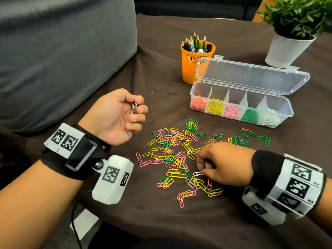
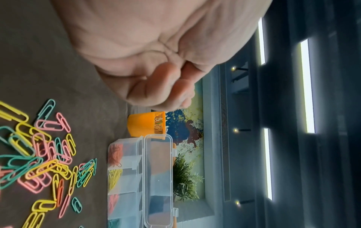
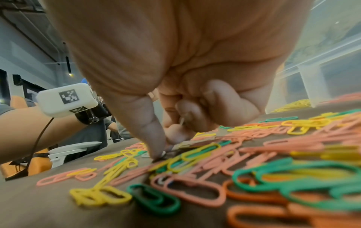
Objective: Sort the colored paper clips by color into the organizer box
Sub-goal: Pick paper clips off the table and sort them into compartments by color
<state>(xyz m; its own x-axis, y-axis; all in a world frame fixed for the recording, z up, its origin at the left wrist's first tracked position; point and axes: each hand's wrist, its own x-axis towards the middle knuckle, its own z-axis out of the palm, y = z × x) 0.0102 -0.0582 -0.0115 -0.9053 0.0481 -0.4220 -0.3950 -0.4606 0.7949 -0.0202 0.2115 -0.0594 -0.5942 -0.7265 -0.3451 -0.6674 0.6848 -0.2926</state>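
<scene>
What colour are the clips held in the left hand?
White clips, gripped by the left hand; best seen in the head view.

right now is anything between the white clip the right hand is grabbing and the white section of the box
Nothing visible blocks it. The right hand pinches the white paper clip; the organizer box has its lid open, its white compartment at the right end.

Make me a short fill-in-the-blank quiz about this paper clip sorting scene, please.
1. The organizer box has its clear lid standing ____.
2. The left hand holds a few ____ paper clips.
3. The right hand pinches a white clip lying on the ____ cloth.
4. The pencils stand in an ____ cup.

Missing words: open; white; brown; orange
</scene>
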